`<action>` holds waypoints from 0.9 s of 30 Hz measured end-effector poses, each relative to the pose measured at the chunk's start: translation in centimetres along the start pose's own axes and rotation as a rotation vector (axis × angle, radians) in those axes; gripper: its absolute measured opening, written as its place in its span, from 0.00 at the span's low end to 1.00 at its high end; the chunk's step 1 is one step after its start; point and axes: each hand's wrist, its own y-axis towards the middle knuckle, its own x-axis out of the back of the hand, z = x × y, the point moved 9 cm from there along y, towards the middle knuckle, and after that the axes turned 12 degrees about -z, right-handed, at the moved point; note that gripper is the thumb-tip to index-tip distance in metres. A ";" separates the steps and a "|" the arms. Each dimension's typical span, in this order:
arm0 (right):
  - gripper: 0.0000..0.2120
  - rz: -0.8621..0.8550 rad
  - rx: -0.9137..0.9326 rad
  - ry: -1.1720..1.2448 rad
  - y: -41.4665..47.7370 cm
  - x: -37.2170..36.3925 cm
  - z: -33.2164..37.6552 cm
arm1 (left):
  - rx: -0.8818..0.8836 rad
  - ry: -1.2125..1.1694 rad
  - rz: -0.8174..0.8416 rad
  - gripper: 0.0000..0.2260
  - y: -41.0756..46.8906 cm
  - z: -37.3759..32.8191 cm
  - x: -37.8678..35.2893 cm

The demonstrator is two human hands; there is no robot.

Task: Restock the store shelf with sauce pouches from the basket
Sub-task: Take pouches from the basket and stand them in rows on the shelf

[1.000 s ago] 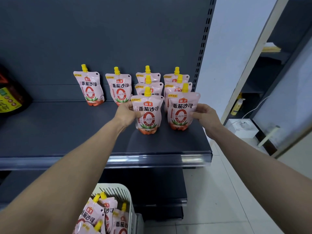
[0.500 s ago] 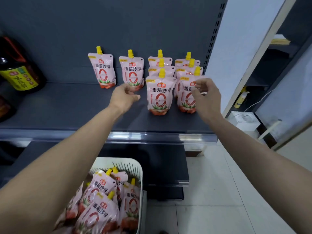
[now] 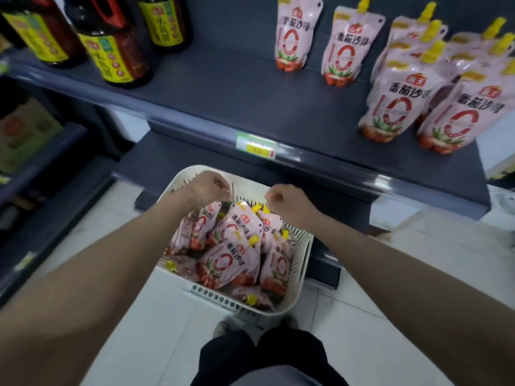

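Observation:
A white slotted basket [image 3: 302, 263] stands on the floor below the shelf, filled with several pink sauce pouches [image 3: 228, 260] with yellow caps. Both of my hands are down over its far end. My left hand [image 3: 207, 188] is curled at the top edge of a leaning pouch [image 3: 207, 218]. My right hand [image 3: 287, 201] has its fingers bunched right by a yellow cap [image 3: 260, 208]. Whether either hand grips a pouch is unclear. On the dark shelf [image 3: 223, 87] above, several pouches [image 3: 395, 107] stand upright in rows at the right.
Dark sauce bottles [image 3: 117, 51] with yellow labels stand at the shelf's left. A price tag [image 3: 256, 146] sits on the shelf's front rail. A lower shelf [image 3: 167, 157] juts out behind the basket. Boxes [image 3: 25, 129] fill the left unit. My legs stand near the basket.
Both hands left the front pouches on the shelf and dropped down to the basket. My view tilted downward and shifted left, bringing the bottles and the floor into sight.

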 end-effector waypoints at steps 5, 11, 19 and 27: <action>0.14 0.198 -0.077 -0.245 -0.1 -7.5 -2.9 | 0.081 0.201 0.143 0.16 -0.5 7.0 -2.9; 0.14 0.223 -0.186 -0.258 0.6 -11.0 -6.1 | 0.087 0.282 0.282 0.18 -1.0 10.3 -7.7; 0.08 0.099 -0.395 -0.071 2.3 -13.1 -9.1 | 0.102 0.356 0.297 0.12 -0.1 13.3 -10.2; 0.12 0.007 -0.504 -0.118 3.2 -13.3 -10.1 | 0.057 0.396 0.345 0.22 -0.7 13.6 -11.1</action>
